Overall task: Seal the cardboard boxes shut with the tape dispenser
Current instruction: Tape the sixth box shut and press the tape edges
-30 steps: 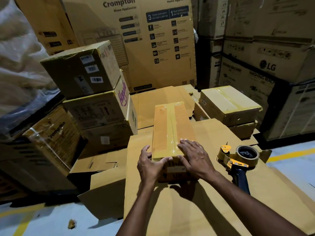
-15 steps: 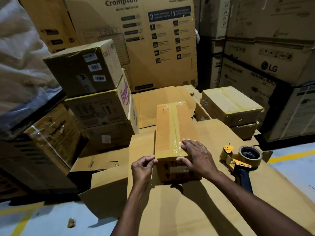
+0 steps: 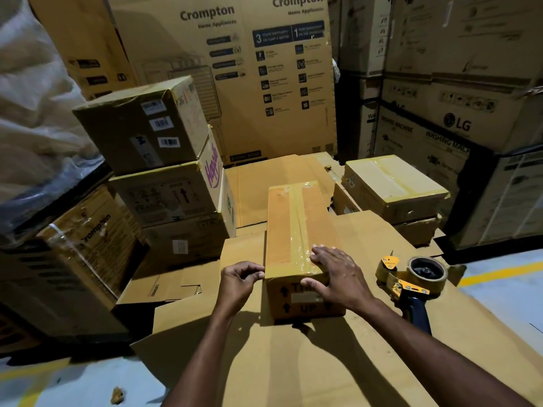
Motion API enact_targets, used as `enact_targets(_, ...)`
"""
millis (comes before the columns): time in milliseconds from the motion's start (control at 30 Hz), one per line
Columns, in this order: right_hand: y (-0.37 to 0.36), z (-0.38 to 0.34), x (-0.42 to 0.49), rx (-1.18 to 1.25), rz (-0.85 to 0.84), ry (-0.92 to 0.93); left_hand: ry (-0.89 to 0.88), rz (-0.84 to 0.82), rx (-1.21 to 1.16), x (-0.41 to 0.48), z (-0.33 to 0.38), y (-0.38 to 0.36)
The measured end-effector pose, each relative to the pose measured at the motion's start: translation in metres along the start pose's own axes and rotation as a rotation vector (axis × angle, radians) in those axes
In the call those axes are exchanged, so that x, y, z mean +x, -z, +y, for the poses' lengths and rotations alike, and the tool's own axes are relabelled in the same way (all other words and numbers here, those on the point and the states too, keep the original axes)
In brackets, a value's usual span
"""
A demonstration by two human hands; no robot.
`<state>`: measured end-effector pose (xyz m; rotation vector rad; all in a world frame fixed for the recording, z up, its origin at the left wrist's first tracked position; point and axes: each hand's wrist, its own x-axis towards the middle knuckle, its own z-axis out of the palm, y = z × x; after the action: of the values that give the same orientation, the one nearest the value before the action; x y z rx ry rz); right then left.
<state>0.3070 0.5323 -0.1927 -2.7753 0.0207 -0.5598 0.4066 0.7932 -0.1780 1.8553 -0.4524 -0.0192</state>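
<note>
Since a second ago the left hand (image 3: 239,279) has come off the near end of the box (image 3: 296,212) and now sits just beside its left near corner. The right hand (image 3: 335,274) has barely shifted, and the box and tape dispenser (image 3: 411,279) haven't moved. Box lies on the flattened cardboard sheet (image 3: 293,362), long axis pointing away from the person, with a tape strip (image 3: 299,230) already run down the top seam. Dispenser is parked on the same sheet to the right of the box, near but apart, with nobody holding it. Step in hand looks like rubbing down the tape tail at the near end. To do it well, press from the seam centre outward, then wipe over the top edge and down the end face so the tail bonds without bubbles (film near the fingers looks wrinkled, so go firm there). Use the other hand to stop the box sliding on the sheet. Right grip is apart: fingers flat and spread on the taped top at the near end, thumb down on the end face by the printed arrows, forearm coming in from lower right. Left grip is curled, thumb and fingertips together at the box's left top edge. I cannot tell whether they pinch tape or only touch cardboard. Left forearm comes up from below, wrist bent slightly toward the box.
</note>
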Motion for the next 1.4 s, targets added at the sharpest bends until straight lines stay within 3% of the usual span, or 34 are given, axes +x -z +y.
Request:
enact_targets(167, -0.004, -0.007, 0.000, 0.052, 0.123, -0.045, -0.029, 0.113, 0.029, 0.000, -0.003, -0.015)
enact_targets(333, -0.010, -0.010, -0.001, -0.006, 0.137, -0.037, 0.004, 0.266, -0.018, -0.010, 0.002, -0.039)
enact_targets(500, -0.012, -0.002, -0.007, 0.118, 0.158, -0.082, 0.216, 0.314, -0.272, -0.021, -0.003, -0.055)
enact_targets(600, -0.015, 0.000, -0.011, 0.350, 0.184, -0.242, 0.287, 0.294, -0.390, -0.022, -0.008, -0.059)
enact_targets(700, -0.009, 0.003, -0.014, 0.530, 0.152, -0.348, 0.224, 0.232, -0.358, -0.019, -0.016, -0.054)
enact_targets(933, 0.000, 0.020, -0.033, 0.677, 0.054, -0.445, 0.186, 0.096, -0.352, -0.026, -0.019, -0.034)
enact_targets(1400, 0.022, 0.048, -0.047, 0.506, -0.180, -0.243, 0.096, -0.040, -0.139, -0.027, -0.013, -0.014)
